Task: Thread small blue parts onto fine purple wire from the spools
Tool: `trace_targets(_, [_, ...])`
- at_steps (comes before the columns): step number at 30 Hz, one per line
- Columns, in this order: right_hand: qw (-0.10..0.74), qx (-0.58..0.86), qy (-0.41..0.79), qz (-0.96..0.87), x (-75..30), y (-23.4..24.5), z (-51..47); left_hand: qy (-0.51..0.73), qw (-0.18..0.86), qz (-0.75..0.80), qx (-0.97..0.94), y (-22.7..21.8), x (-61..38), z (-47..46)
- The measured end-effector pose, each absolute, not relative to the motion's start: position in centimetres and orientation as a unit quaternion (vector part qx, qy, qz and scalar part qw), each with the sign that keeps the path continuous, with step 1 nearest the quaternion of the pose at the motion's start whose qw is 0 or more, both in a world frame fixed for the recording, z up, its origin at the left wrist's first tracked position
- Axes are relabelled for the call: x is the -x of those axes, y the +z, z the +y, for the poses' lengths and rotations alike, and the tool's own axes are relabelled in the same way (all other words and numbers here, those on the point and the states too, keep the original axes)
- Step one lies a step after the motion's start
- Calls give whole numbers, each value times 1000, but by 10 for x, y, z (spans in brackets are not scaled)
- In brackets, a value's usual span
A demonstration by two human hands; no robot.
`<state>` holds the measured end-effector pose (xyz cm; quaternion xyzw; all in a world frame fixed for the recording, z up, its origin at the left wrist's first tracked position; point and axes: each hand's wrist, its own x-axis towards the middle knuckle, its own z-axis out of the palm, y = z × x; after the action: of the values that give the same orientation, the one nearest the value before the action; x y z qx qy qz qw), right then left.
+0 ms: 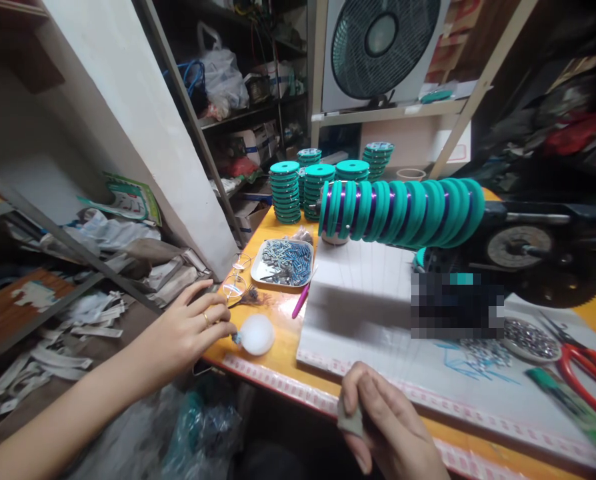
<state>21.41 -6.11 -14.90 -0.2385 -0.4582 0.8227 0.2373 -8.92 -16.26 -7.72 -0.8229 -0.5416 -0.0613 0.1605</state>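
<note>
My left hand [201,323] reaches over the table's left edge, a ring on one finger. Its fingertips close at a small bluish piece [237,338], too small to name, beside a round white translucent pad [258,335]. The thumb is hidden beneath. By the front edge, my right hand [385,423] pinches a small grey-green piece of cloth or similar sheet [351,423] between thumb and fingers. Above the grey board [358,300], a row of green spools [403,210] wound with purple wire sits on a dark machine shaft [523,220].
A white tray [258,277] of blue and silver screws stands behind the pad, near a magenta pen-like tool [301,300]. Stacked green spools [285,193] stand at the back. Red-handled scissors [585,367] and a dish of small metal parts [553,360] lie right. A fan [383,40] stands behind.
</note>
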Motion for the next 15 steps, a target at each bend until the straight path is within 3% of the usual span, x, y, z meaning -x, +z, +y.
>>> trace_targets(15, [243,242,816,-465,-214,-149,-62,-97,-1,-662,744,-79,89,-159])
